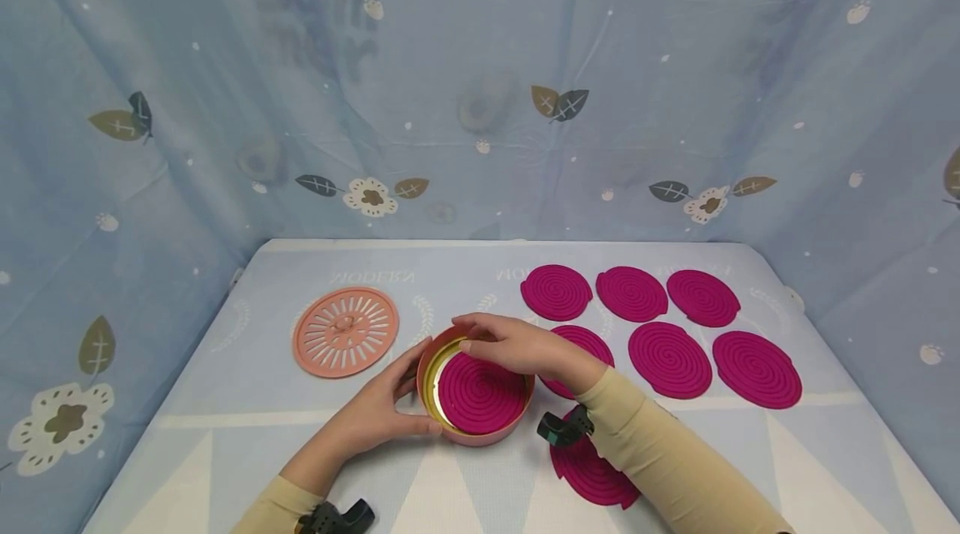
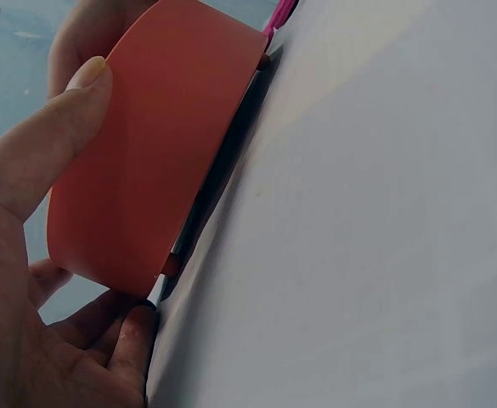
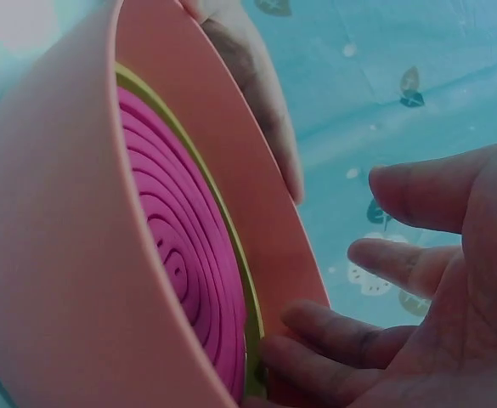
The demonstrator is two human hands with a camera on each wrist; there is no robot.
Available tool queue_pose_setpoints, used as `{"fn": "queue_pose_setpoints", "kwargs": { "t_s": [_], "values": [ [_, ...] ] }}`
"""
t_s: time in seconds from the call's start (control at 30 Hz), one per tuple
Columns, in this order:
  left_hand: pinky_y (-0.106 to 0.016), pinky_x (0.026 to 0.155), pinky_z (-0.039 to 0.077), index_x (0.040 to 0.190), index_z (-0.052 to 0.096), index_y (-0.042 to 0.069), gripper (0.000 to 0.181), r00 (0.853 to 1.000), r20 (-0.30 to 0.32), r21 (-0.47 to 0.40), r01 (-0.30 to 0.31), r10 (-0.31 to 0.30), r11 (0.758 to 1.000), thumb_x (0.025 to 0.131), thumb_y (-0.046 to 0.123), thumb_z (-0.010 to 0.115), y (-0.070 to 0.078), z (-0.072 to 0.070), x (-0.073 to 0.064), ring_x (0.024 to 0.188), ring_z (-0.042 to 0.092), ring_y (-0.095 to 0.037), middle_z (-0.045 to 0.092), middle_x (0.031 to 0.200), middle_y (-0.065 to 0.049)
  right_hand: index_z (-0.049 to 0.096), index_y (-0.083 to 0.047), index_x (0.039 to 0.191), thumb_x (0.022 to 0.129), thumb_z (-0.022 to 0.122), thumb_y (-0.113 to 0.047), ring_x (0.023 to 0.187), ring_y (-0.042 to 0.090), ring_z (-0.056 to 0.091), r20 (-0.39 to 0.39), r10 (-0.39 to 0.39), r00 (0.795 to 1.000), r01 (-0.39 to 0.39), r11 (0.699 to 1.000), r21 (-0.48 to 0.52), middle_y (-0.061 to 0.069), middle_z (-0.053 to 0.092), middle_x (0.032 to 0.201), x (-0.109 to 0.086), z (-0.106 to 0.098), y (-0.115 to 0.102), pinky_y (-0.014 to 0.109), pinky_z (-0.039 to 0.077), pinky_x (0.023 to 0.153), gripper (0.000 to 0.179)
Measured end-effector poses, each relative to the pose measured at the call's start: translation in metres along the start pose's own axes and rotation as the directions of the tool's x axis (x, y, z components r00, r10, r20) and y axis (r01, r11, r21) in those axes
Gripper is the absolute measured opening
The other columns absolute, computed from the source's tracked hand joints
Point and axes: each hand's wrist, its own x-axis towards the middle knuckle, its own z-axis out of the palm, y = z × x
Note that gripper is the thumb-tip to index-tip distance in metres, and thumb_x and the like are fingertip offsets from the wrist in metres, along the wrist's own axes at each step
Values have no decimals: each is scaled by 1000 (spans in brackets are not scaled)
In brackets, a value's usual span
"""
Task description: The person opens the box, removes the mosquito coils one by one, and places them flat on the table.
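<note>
A round pink mosquito coil holder (image 1: 480, 440) with a yellow-gold inner lining stands on the table, holding a magenta mosquito coil (image 1: 482, 394). My left hand (image 1: 382, 409) grips its left side, thumb at the front and fingers round the back. In the left wrist view the thumb (image 2: 87, 85) lies against the outer wall, and short feet show under the base. Over the back of the rim is my right hand (image 1: 513, 344), fingers loosely bent. The right wrist view shows its lower fingertips (image 3: 295, 353) at the rim and lining, with thumb and index finger apart.
A slotted pink lid (image 1: 346, 332) lies at the left. Several magenta coils (image 1: 670, 360) lie flat at the right; another coil (image 1: 592, 467) is partly under the right forearm. Blue patterned cloth (image 1: 480, 101) hangs behind and at both sides of the table.
</note>
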Motion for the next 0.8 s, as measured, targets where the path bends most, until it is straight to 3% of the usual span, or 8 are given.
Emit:
{"fn": "queue_pose_setpoints", "kwargs": {
  "t_s": [0.63, 0.8],
  "values": [
    [-25, 113, 35, 158, 23, 24, 118, 1000, -7, 21, 15, -15, 1000, 65, 39, 93, 0, 1, 0, 140, 35, -9, 33, 156, 9, 46, -25, 148, 100, 55, -41, 123, 19, 55, -15, -39, 999, 39, 999, -10, 6, 59, 134, -1, -7, -3, 42, 46, 106, 51],
    [-24, 113, 35, 159, 23, 24, 119, 1000, -2, 18, 11, -11, 1000, 65, 40, 93, -1, 0, 1, 140, 35, -9, 32, 156, 9, 48, -29, 146, 99, 57, -43, 117, 14, 57, -44, -34, 998, 34, 999, -3, 1, 60, 130, 0, -7, -3, 41, 48, 102, 50]
  ]
}}
